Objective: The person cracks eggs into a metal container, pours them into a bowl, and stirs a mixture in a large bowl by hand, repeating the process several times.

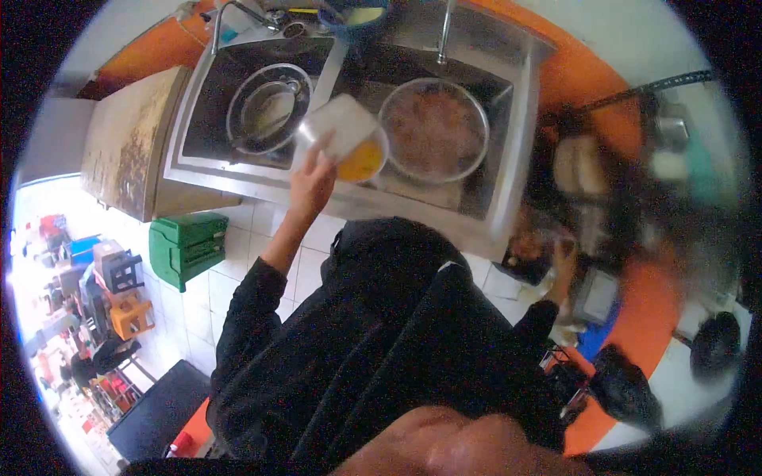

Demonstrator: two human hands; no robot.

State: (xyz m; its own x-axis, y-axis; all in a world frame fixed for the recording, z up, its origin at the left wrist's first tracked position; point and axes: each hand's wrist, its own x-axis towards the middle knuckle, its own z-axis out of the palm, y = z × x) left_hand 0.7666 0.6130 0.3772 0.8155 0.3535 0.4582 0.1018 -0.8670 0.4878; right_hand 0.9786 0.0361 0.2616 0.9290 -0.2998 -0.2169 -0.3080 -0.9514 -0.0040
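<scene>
My left hand [312,181] grips a white rectangular tub [341,120] at its near side, over the ledge between two sink basins. Right at the tub is a round bowl [375,165] with bright orange-yellow contents. To the right, a large metal basin [434,181] with reddish-brown pieces in it stands in the right sink. A round strainer-like bowl [230,119] with pale contents lies in the left sink. Out to the right side, my right hand [563,258] is blurred beside a dark container with something reddish-brown [524,242]; I cannot tell what it holds.
A metal double sink [508,214] with a faucet [444,44] is in front of me. A blue bowl [353,25] sits behind it. A green bin [178,246] stands on the tiled floor at left, with stools [131,316] beyond. Black bags [627,389] lie at lower right.
</scene>
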